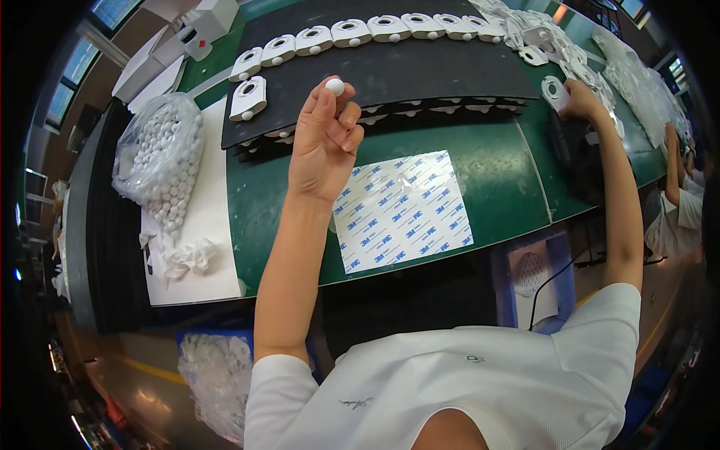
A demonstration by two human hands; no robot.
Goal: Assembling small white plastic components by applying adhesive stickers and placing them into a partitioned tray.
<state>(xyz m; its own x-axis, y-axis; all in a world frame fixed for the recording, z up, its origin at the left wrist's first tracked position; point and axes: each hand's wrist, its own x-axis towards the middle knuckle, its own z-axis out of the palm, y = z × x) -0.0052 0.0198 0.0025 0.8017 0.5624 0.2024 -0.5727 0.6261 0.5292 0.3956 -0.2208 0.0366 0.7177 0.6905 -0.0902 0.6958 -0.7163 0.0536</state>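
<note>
your left fingers (321, 106) pinch small ball (335, 87): white, smooth, round, raised in front of black board (431, 67). your right fingers (574, 93) grip flat white piece (559, 103), with round hole, over right side of tabletop (491, 161). beyond: row of similar white pieces (390, 31) along board; at left, clear bag (129, 174) of white balls (169, 139).

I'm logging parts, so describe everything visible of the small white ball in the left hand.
The small white ball looks round, smooth and plain, perhaps plastic. No seam or hole can be made out at this size. It is held up by the thumb and fingers of the left hand, seen against the black board.
</note>
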